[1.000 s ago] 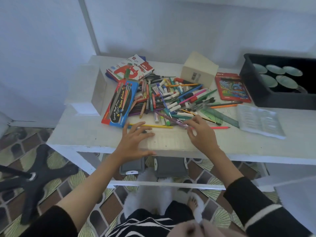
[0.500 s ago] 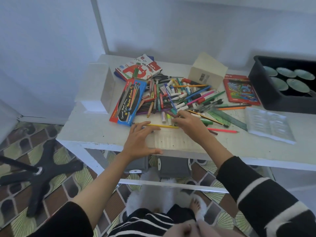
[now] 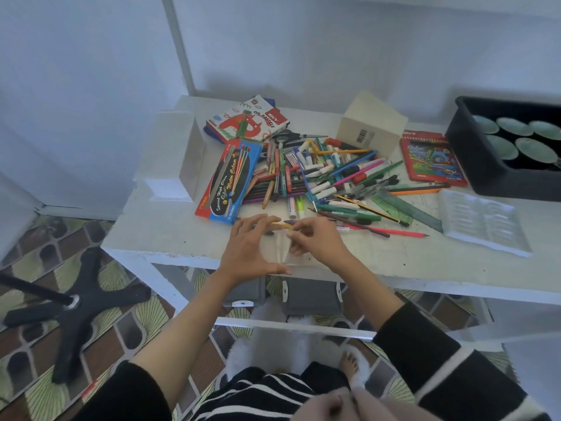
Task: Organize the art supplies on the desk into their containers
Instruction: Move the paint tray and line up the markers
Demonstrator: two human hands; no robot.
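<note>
A heap of pens, markers and pencils (image 3: pixel 334 177) covers the middle of the white desk (image 3: pixel 170 238). My left hand (image 3: pixel 249 247) rests with straight fingers on a flat translucent case (image 3: pixel 277 253) at the desk's front edge, its fingertips touching a yellow pencil (image 3: pixel 280 225). My right hand (image 3: pixel 315 241) is beside it with curled fingers, pinching a purple pencil (image 3: pixel 289 221) over the case. Empty boxes lie around the heap: a blue and red water colour pencil box (image 3: pixel 230 180), an oil pastels box (image 3: pixel 247 123) and a red pencil box (image 3: pixel 432 154).
A white box (image 3: pixel 174 156) stands at the left and a beige carton (image 3: pixel 372 124) behind the heap. A black tub (image 3: pixel 473 165) with round lids sits at the right, with a clear plastic tray (image 3: pixel 482 221) before it. Scissors (image 3: pixel 291 136) and a green ruler (image 3: pixel 406 208) lie in the heap. A black chair base (image 3: pixel 76 302) is on the floor.
My right hand drew back from the heap towards my left hand, bringing a purple pencil over the translucent case. My left hand stayed on the case.
</note>
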